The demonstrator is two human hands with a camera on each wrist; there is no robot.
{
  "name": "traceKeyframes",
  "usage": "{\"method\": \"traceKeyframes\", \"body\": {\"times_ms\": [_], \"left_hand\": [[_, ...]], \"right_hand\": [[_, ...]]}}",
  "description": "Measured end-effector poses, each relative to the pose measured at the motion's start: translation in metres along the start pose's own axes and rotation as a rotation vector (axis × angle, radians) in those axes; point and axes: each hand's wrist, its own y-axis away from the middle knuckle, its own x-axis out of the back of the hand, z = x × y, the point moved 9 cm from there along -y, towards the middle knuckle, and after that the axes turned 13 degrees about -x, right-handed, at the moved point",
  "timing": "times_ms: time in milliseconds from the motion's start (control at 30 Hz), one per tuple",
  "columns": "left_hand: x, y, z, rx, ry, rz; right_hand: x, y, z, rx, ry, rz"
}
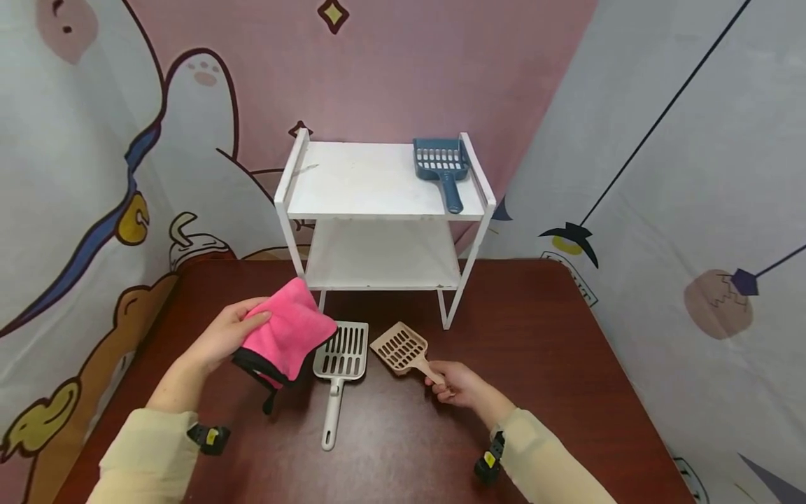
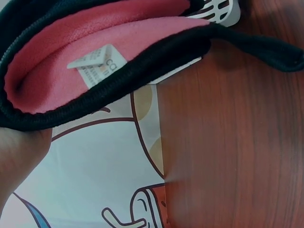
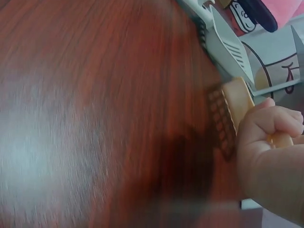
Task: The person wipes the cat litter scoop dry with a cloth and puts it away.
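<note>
My left hand (image 1: 236,330) pinches a pink plush cleaning mitt (image 1: 292,329) with a black cuff and a hanging black loop. Its open cuff faces the left wrist view, where a white label (image 2: 102,65) shows on the pink lining. In my right hand (image 1: 462,383) is the handle of a beige cat litter scoop (image 1: 400,347), gripped by the fingers. A light grey litter scoop (image 1: 341,355) lies on the table between both hands, its upper left edge close to the mitt. In the right wrist view the beige scoop (image 3: 239,101) appears edge-on and partly blurred.
A white two-tier shelf (image 1: 359,175) stands at the back of the dark brown table (image 1: 541,420). On its top tier, at the right, lies a blue litter scoop (image 1: 442,164). Cartoon-printed cloth walls (image 1: 667,140) enclose the table's back and sides.
</note>
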Motion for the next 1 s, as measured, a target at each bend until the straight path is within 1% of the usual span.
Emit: {"method": "traceKeyframes", "body": {"times_ms": [67,200,333,600,867,1000], "left_hand": [[-0.001,-0.002,0.003,-0.007,-0.004,-0.004],[-0.003,-0.006,0.007,-0.017,-0.022,-0.005],[-0.005,-0.009,0.007,-0.014,-0.026,-0.011],[-0.012,-0.015,0.008,-0.022,-0.026,-0.022],[-0.022,-0.022,0.013,-0.038,-0.026,-0.052],[-0.031,-0.028,0.014,-0.059,-0.011,-0.077]], "right_hand": [[0.004,0.006,-0.003,0.005,0.029,-0.002],[0.006,0.018,-0.012,0.016,0.084,-0.052],[0.005,0.029,-0.021,0.024,0.130,-0.087],[0.007,0.041,-0.033,0.016,0.184,-0.093],[0.000,0.050,-0.038,0.021,0.239,-0.117],[-0.006,0.054,-0.039,0.016,0.252,-0.119]]}}
